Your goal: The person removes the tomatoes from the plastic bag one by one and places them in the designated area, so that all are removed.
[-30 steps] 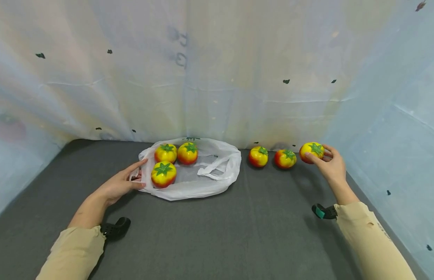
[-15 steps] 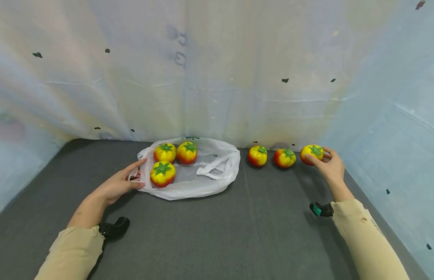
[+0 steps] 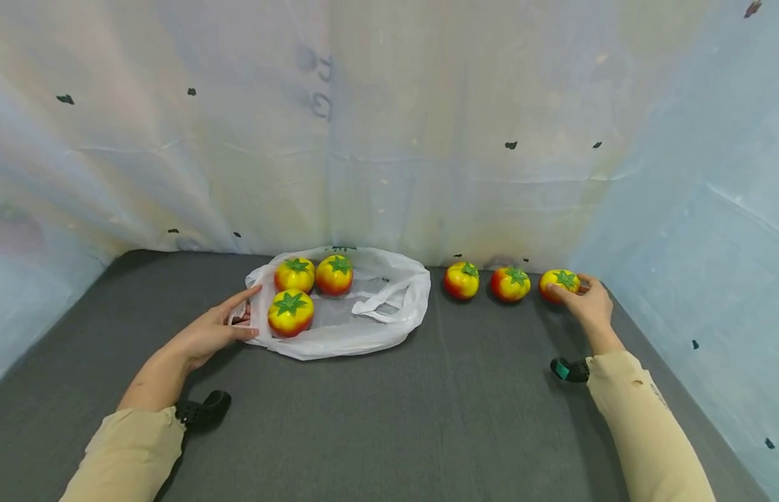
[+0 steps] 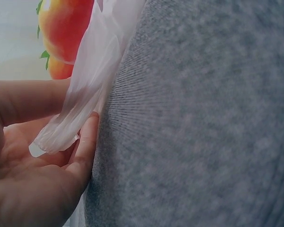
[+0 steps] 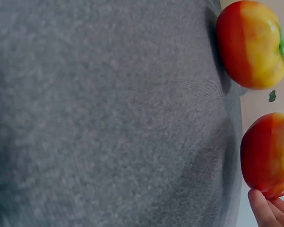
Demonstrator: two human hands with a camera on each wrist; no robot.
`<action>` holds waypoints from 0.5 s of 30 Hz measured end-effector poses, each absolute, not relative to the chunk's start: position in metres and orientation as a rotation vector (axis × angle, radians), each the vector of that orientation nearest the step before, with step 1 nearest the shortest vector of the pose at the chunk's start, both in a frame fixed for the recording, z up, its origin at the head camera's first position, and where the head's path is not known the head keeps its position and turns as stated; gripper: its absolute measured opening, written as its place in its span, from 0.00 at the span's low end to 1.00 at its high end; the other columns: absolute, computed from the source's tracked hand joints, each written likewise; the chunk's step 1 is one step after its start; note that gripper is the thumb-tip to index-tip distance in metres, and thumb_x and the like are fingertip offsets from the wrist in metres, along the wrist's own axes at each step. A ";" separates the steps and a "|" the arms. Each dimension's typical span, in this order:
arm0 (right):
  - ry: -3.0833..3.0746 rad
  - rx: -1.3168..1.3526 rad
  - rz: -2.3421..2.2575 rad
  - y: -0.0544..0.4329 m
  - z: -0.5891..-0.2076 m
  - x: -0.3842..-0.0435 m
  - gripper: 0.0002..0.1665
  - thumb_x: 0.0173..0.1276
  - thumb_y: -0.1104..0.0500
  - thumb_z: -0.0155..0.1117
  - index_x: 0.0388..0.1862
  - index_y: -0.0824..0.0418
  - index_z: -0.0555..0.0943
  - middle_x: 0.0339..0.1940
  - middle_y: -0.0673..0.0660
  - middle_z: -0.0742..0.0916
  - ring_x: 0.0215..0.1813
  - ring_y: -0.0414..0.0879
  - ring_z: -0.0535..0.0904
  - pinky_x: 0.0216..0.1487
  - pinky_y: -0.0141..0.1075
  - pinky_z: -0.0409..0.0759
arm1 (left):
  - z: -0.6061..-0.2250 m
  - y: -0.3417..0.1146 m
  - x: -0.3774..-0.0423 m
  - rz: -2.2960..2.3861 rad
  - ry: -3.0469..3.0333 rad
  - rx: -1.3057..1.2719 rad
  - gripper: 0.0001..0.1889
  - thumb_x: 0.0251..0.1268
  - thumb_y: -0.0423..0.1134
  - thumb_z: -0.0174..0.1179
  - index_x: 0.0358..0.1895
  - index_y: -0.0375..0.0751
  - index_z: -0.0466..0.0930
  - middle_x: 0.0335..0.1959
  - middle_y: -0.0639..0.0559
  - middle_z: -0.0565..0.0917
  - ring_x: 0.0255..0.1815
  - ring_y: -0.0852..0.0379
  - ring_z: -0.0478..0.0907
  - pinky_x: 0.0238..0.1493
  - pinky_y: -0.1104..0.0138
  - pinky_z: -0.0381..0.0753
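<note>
A pale, creased sheet (image 3: 389,160) forms the wall behind the white plastic bag (image 3: 345,344), and a dark grey surface (image 3: 376,425) spreads beneath it. The bag lies with its mouth spread wide, one handle loop folded inward at its right end. Two beige sleeves (image 3: 646,425) reach in from in front of the bag, one to either side.

The left hand (image 3: 210,335) holds the bag by its left end, thumb and forefinger set well apart along the rim, with thin plastic bunched between the digits. The right hand (image 3: 586,307), well to the right of the bag, pinches the far fruit (image 3: 558,280) between thumb and fingers; whether that fruit touches the surface I cannot tell.

All six fruits look alike — squat, rounded and glossy, yellow on top and deepening to red lower down, each under a pointed green leaf cap. Three sit in the bag's left half: the front fruit (image 3: 291,315), the back-left fruit (image 3: 294,275) and the back-right fruit (image 3: 334,275). Outside, the near fruit (image 3: 461,281) rests just right of the bag, with the middle fruit (image 3: 510,284) farther right, between it and the pinched one.
</note>
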State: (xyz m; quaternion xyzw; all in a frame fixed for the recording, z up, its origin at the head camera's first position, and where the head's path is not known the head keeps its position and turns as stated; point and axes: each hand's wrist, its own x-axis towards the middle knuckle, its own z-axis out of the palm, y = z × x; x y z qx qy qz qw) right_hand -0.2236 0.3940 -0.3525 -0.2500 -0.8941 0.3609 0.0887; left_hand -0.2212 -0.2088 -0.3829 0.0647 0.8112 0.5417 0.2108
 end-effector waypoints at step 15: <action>-2.684 -0.772 1.011 0.399 -0.365 -0.231 0.52 0.67 0.38 0.55 0.75 0.70 0.51 0.69 0.77 0.65 0.67 0.69 0.61 0.66 0.58 0.64 | -0.382 -0.210 -0.219 1.506 2.267 0.178 0.48 0.62 0.32 0.61 0.78 0.51 0.37 0.76 0.32 0.26 0.74 0.29 0.26 0.66 0.31 0.39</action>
